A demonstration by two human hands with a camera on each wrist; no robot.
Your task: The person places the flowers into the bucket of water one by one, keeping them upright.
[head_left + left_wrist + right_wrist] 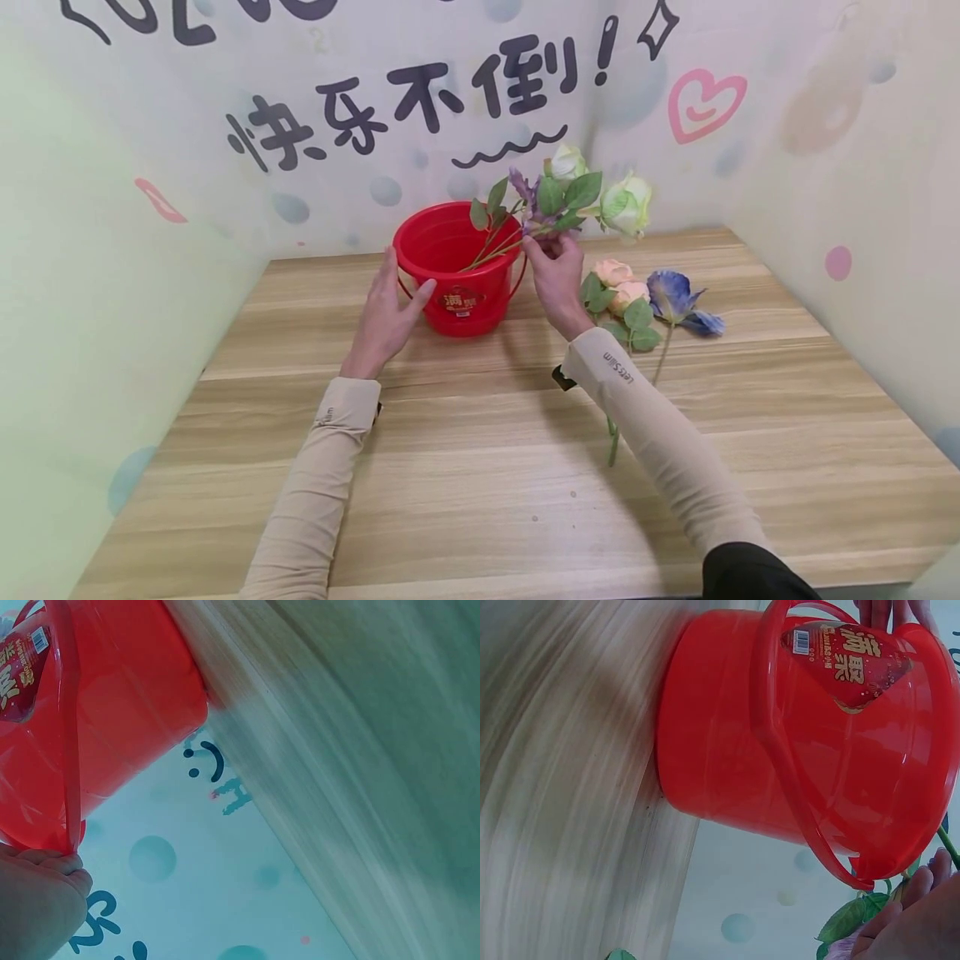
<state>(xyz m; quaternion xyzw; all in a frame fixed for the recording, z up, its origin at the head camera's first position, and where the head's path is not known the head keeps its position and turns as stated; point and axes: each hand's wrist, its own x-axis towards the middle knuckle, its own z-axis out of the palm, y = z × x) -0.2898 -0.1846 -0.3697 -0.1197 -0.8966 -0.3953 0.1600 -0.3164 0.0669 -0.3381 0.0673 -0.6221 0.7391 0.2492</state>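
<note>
The left hand [384,312], fingers extended, rests against the red bucket [491,296], seemingly steadying it; the right hand [559,282] pinches flowers [552,198] slanting partly inside.

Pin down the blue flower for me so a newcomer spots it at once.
Start at the red bucket near the back of the wooden table. To its right lie rounded peach blooms with green leaves. The blue flower lies just right of those, set apart by its broad, floppy blue petals.
</note>
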